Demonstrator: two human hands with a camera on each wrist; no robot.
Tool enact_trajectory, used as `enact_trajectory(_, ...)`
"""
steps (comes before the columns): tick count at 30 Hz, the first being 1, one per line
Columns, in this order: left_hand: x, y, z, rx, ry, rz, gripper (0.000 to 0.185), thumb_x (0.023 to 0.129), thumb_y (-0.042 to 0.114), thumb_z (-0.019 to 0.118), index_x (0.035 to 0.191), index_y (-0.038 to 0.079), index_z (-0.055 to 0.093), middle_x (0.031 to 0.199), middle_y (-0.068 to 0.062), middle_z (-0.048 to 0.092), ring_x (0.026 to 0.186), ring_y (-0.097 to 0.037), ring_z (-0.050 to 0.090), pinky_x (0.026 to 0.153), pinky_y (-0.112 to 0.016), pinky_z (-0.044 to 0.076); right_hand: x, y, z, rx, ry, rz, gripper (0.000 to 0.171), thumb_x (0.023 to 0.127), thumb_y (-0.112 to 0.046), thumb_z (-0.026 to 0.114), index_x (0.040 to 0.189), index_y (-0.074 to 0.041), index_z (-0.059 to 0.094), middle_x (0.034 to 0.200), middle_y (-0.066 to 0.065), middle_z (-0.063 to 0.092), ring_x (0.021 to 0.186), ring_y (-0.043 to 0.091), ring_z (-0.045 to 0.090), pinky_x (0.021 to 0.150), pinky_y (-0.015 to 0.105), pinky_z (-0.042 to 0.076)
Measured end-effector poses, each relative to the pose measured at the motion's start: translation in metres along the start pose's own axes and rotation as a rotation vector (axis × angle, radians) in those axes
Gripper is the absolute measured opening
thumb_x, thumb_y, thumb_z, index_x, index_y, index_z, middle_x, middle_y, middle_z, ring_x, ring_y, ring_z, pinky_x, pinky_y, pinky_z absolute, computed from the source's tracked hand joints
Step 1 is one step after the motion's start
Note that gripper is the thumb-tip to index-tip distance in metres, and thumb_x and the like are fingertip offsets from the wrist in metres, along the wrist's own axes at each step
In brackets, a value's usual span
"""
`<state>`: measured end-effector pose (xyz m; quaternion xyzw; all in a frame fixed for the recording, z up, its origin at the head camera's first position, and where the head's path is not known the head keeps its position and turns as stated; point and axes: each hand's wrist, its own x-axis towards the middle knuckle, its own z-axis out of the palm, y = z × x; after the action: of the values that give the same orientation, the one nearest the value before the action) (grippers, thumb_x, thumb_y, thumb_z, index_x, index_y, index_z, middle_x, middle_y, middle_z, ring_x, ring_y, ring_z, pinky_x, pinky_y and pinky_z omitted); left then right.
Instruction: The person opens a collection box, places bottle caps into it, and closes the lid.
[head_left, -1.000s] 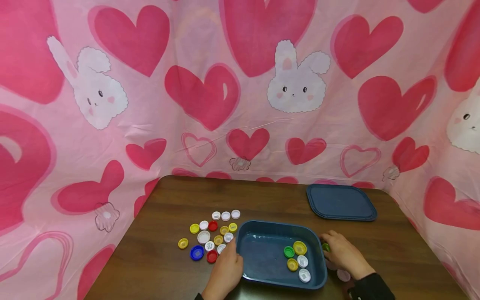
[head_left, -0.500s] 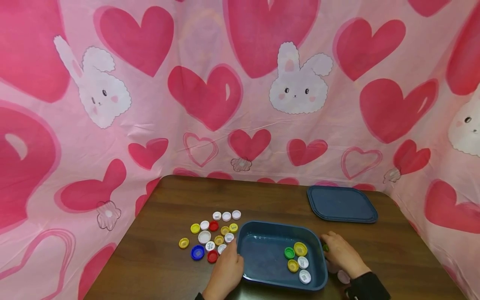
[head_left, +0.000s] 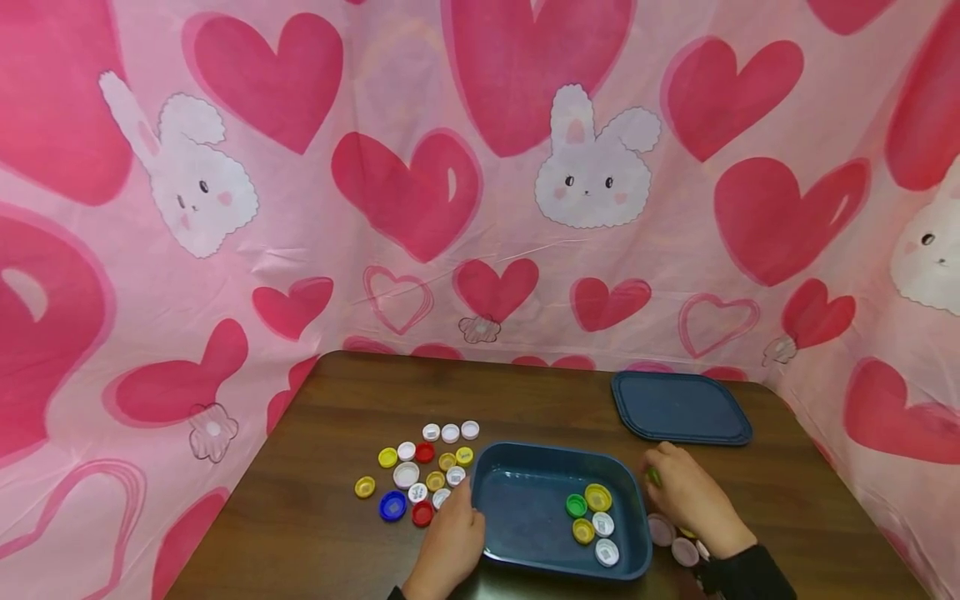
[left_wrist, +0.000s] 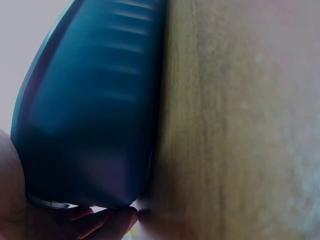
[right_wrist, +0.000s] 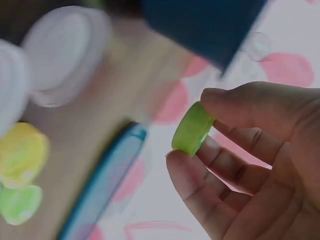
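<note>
My right hand (head_left: 688, 498) pinches a green bottle cap (right_wrist: 193, 129) between thumb and fingertip, just right of the dark blue box (head_left: 525, 450). In the right wrist view the cap stands on edge, held above the table. My left hand (head_left: 450, 540) holds the box by its left wall, and its fingers curl round the box's end in the left wrist view. Inside the box, toward the right, lie several caps: a green cap (head_left: 576, 505), yellow ones and white ones. Pale caps (head_left: 685, 552) lie partly hidden under my right hand and wrist.
Many loose caps, among them a blue cap (head_left: 392, 506) and a red cap (head_left: 422, 513), lie on the wooden table (head_left: 300, 533) left of the box. A flat dark blue lid (head_left: 681, 407) lies at the back right. Heart-patterned cloth hangs behind the table.
My right hand has lifted slightly with the green cap, uncovering more of the pale caps and a yellow one beneath. My left hand and the box have stayed in place.
</note>
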<state>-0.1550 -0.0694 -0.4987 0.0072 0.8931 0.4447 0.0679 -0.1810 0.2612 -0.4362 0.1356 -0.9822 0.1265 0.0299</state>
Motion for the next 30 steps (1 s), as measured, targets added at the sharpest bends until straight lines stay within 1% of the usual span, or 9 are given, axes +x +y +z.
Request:
enact_trajectory(5, 0.000, -0.001, 0.000, 0.003, 0.005, -0.001, 0.046, 0.098, 0.005, 0.052, 0.143, -0.002, 0.046, 0.139, -0.021, 0.056, 0.129, -0.042, 0.053, 0.103, -0.066, 0.042, -0.005, -0.024, -0.009, -0.036, 0.080, -0.081, 0.019, 0.078, -0.001, 0.081, 0.090, -0.011, 0.070, 0.089, -0.002, 0.059, 0.086, 0.017, 0.057, 0.072, 0.036, 0.053)
enact_trajectory(8, 0.000, -0.001, 0.000, 0.006, 0.005, 0.001, 0.047, 0.098, 0.005, 0.052, 0.144, -0.002, 0.045, 0.140, -0.021, 0.055, 0.130, -0.043, 0.053, 0.104, -0.066, 0.042, -0.007, -0.041, -0.009, -0.029, 0.093, -0.134, 0.022, 0.077, 0.000, 0.083, 0.091, -0.012, 0.070, 0.091, -0.003, 0.060, 0.087, 0.016, 0.057, 0.072, 0.033, 0.054)
enact_trajectory(11, 0.000, -0.001, 0.000, 0.004, 0.005, -0.001, 0.048, 0.098, 0.005, 0.052, 0.145, -0.002, 0.045, 0.141, -0.021, 0.055, 0.130, -0.043, 0.052, 0.104, -0.066, 0.042, -0.010, -0.055, -0.007, 0.005, 0.059, -0.181, 0.023, 0.077, -0.001, 0.083, 0.092, -0.013, 0.070, 0.092, -0.005, 0.059, 0.087, 0.014, 0.055, 0.071, 0.029, 0.054)
enact_trajectory(15, -0.001, -0.001, 0.000, 0.006, 0.012, 0.007, 0.047, 0.098, 0.006, 0.052, 0.144, -0.001, 0.046, 0.139, -0.021, 0.056, 0.129, -0.042, 0.053, 0.103, -0.066, 0.042, -0.016, -0.069, 0.002, 0.068, -0.029, -0.265, 0.022, 0.080, -0.002, 0.081, 0.094, -0.014, 0.069, 0.093, -0.008, 0.056, 0.087, 0.011, 0.052, 0.068, 0.026, 0.052)
enact_trajectory(18, -0.001, -0.001, 0.001, 0.008, 0.018, 0.016, 0.046, 0.097, 0.006, 0.052, 0.143, -0.002, 0.047, 0.139, -0.021, 0.056, 0.129, -0.042, 0.053, 0.104, -0.066, 0.042, -0.020, -0.077, 0.009, 0.082, -0.085, -0.321, 0.019, 0.082, -0.007, 0.080, 0.093, -0.017, 0.069, 0.092, -0.010, 0.054, 0.085, 0.008, 0.051, 0.067, 0.024, 0.051)
enact_trajectory(21, -0.001, -0.001, 0.000, 0.008, 0.020, 0.021, 0.047, 0.097, 0.005, 0.052, 0.143, -0.003, 0.047, 0.139, -0.022, 0.056, 0.129, -0.043, 0.053, 0.104, -0.066, 0.041, -0.022, -0.084, 0.013, 0.093, -0.162, -0.317, 0.016, 0.084, -0.012, 0.080, 0.093, -0.019, 0.069, 0.092, -0.011, 0.054, 0.083, 0.006, 0.049, 0.067, 0.024, 0.052)
enact_trajectory(26, -0.001, 0.000, -0.001, -0.004, 0.010, 0.011, 0.048, 0.097, 0.005, 0.051, 0.144, -0.004, 0.045, 0.141, -0.023, 0.055, 0.130, -0.044, 0.052, 0.104, -0.067, 0.041, -0.020, -0.087, 0.014, 0.148, -0.332, -0.205, 0.013, 0.086, -0.015, 0.079, 0.095, -0.021, 0.071, 0.096, -0.009, 0.058, 0.087, 0.012, 0.051, 0.076, 0.035, 0.056)
enact_trajectory(28, -0.001, 0.000, -0.001, -0.006, 0.008, 0.004, 0.048, 0.097, 0.005, 0.051, 0.145, -0.004, 0.045, 0.141, -0.023, 0.054, 0.131, -0.044, 0.052, 0.104, -0.067, 0.040, -0.021, -0.088, 0.014, 0.154, -0.358, -0.179, 0.013, 0.086, -0.016, 0.079, 0.095, -0.021, 0.071, 0.097, -0.008, 0.057, 0.088, 0.013, 0.052, 0.078, 0.037, 0.057)
enact_trajectory(30, -0.001, 0.000, -0.001, -0.006, 0.004, -0.002, 0.049, 0.098, 0.005, 0.051, 0.145, -0.003, 0.045, 0.142, -0.023, 0.054, 0.131, -0.044, 0.051, 0.104, -0.067, 0.040, -0.022, -0.088, 0.015, 0.150, -0.354, -0.186, 0.013, 0.086, -0.017, 0.079, 0.094, -0.021, 0.071, 0.096, -0.009, 0.056, 0.088, 0.013, 0.052, 0.078, 0.036, 0.056)
